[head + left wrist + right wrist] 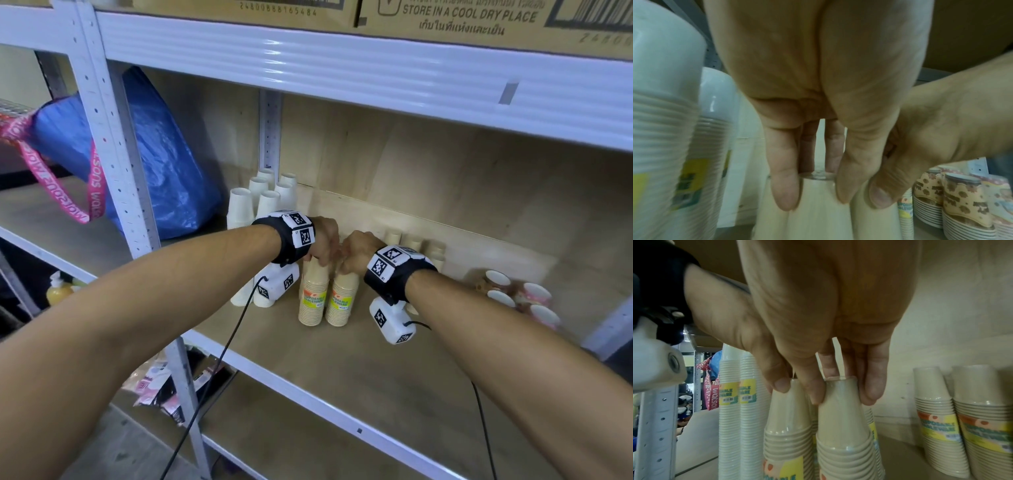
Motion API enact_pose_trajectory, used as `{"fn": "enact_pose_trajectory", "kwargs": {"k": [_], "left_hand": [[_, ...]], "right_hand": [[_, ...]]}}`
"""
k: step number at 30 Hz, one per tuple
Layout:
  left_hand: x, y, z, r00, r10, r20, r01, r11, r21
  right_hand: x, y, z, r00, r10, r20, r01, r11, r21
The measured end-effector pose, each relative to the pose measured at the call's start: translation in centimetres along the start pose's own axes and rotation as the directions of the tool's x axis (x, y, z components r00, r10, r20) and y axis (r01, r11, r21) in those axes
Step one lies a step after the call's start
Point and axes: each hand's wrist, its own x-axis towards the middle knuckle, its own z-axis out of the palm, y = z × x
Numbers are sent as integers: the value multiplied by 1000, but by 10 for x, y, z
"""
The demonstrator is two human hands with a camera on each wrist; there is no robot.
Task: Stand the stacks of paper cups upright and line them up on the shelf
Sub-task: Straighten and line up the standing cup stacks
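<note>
Up close, the left hand [323, 240] curls its fingers [785, 190] round the top of one beige cup stack [312, 294], and the right hand [356, 251] pinches the top of a second beige stack [341, 298] touching it; both stand upright on the shelf [359, 363]. At ten o'clock from them stand at least six white stacks [265, 192]; at two o'clock three more beige stacks [412, 243]; at three o'clock four patterned stacks [513, 294] lie on their sides
</note>
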Motion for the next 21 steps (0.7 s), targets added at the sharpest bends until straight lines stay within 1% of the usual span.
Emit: {"fn": "enact_pose_trajectory", "kwargs": {"k": [5,9,11,18,21], "left_hand": [[9,21,-9,998,67,-5,-67,998,3],[21,40,-15,996,92,-9,-92,995,-30],[30,49,-16,994,108,-30,-109,994,-22],[63,77,-19,971,227,-80,-226,974,25],[86,79,-14,954,259,-152,-256,966,43]], "right_hand": [[1,22,-14,998,52,-24,-52,999,3],[4,44,-24,994,101,-28,-102,994,-41],[6,53,-27,989,140,-57,-144,987,-70],[19,89,-35,979,198,-47,-201,976,-78],[24,101,-36,978,204,-43,-206,977,-54]]}}
